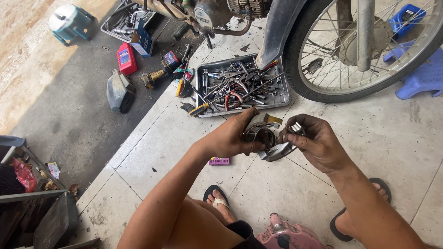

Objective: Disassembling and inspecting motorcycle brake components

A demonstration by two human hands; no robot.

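My left hand (233, 134) grips a curved metal brake shoe (259, 128) with a spring, held above the tiled floor. My right hand (318, 140) holds the other grey metal brake shoe (277, 151) and pinches a small shiny metal part (295, 127) at its top. Both hands are greasy and meet at the middle of the view, the two curved pieces touching between them.
A metal tray (285, 97) full of wrenches and pliers lies just beyond the hands. A motorcycle front wheel (360, 46) stands at upper right, by a blue plastic stool (422, 76). A small pink box (219, 161) lies on the tiles. A red bottle (126, 58) and a cordless drill (157, 74) lie at left.
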